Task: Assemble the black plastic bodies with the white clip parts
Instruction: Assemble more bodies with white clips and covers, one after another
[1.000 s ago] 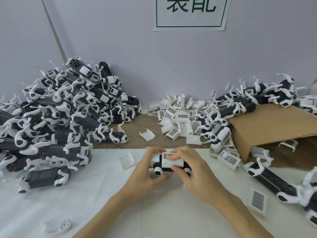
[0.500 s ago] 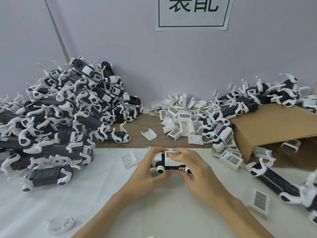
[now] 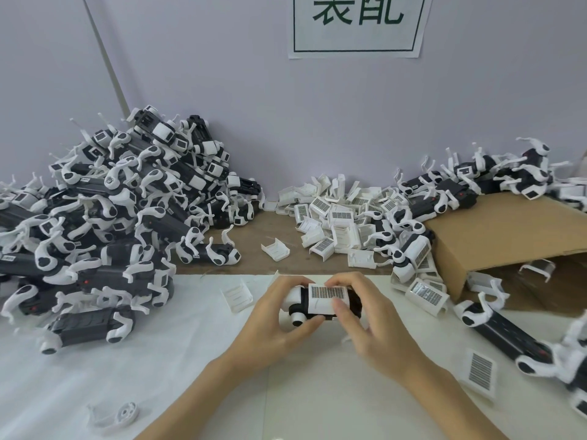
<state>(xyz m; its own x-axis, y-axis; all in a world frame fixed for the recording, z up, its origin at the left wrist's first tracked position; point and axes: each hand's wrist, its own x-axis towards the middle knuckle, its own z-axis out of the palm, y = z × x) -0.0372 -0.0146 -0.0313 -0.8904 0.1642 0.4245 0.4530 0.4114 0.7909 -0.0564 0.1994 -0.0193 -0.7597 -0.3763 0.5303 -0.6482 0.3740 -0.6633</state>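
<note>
A black plastic body with white ends lies crosswise between my hands, just above the white sheet. A white clip part with a barcode label sits over its middle. My left hand grips the body's left end, thumb under it beside a round white wheel. My right hand grips the right end, its thumb pressing on the clip's front face and its fingers curled over the clip's top. The body's right end is hidden by my fingers.
A big heap of assembled units fills the left. Loose white clips lie at the back centre. A cardboard box with more bodies stands right. Single clips, a barcode label and a white round part lie nearby.
The clip has turned so its barcode faces up more fully. My right thumb has come onto the clip's front face. Both hands stay in the same spot.
</note>
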